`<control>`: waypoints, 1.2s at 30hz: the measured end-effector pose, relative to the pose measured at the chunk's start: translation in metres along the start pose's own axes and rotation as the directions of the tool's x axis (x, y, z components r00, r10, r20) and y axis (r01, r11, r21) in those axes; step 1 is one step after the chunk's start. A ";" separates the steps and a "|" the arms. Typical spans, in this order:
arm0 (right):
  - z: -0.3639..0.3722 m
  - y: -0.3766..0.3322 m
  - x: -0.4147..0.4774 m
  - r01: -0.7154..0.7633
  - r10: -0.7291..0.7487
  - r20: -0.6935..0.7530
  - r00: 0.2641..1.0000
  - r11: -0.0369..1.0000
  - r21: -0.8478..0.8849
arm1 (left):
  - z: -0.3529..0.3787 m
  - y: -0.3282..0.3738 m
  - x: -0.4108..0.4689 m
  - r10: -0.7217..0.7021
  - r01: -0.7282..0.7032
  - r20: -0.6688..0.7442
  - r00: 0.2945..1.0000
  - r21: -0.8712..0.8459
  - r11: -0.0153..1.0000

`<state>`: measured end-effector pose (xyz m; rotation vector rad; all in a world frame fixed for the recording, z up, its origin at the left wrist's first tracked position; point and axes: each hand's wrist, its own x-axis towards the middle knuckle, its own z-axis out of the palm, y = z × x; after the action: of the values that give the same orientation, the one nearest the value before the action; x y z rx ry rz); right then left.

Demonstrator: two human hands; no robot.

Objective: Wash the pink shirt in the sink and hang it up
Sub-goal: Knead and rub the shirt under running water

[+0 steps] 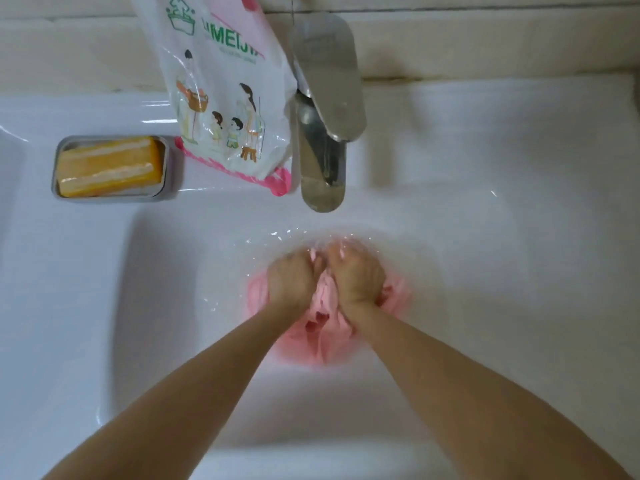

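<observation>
The pink shirt (322, 337) lies bunched and wet in shallow water at the bottom of the white sink (166, 306). My left hand (294, 278) and my right hand (358, 275) are side by side on top of it, knuckles up, each closed on a fold of the fabric. A ridge of cloth is squeezed up between the two hands. Most of the shirt's middle is hidden under my hands and wrists.
A chrome faucet (323, 133) stands over the back of the basin. A white and pink detergent bag (225, 98) leans beside it on the left. A grey soap dish with an orange bar (110, 166) sits on the left ledge.
</observation>
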<state>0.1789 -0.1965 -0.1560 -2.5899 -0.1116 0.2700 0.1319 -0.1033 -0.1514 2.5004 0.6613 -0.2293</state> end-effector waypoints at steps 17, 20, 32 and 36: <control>-0.025 0.059 -0.072 0.598 -0.549 0.238 0.801 0.732 -0.325 | 0.003 -0.030 -0.089 0.148 -0.160 0.068 0.987 0.215 0.963; -0.012 0.060 -0.062 0.595 -0.596 0.126 0.793 0.714 -0.370 | 0.013 -0.030 -0.081 0.240 -0.223 -0.039 0.970 0.248 0.943; 0.015 0.041 -0.017 0.559 -0.611 -0.086 0.787 0.766 -0.318 | 0.024 -0.032 -0.022 0.267 -0.227 -0.057 0.962 0.379 0.897; 0.000 0.011 -0.009 0.336 -0.329 0.075 0.941 0.896 -0.289 | 0.003 -0.010 -0.007 0.090 -0.150 0.143 0.986 0.495 0.856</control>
<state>0.1707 -0.2072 -0.1599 -2.8032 -0.6453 0.1673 0.1209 -0.1008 -0.1562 2.9870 0.4308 -0.5607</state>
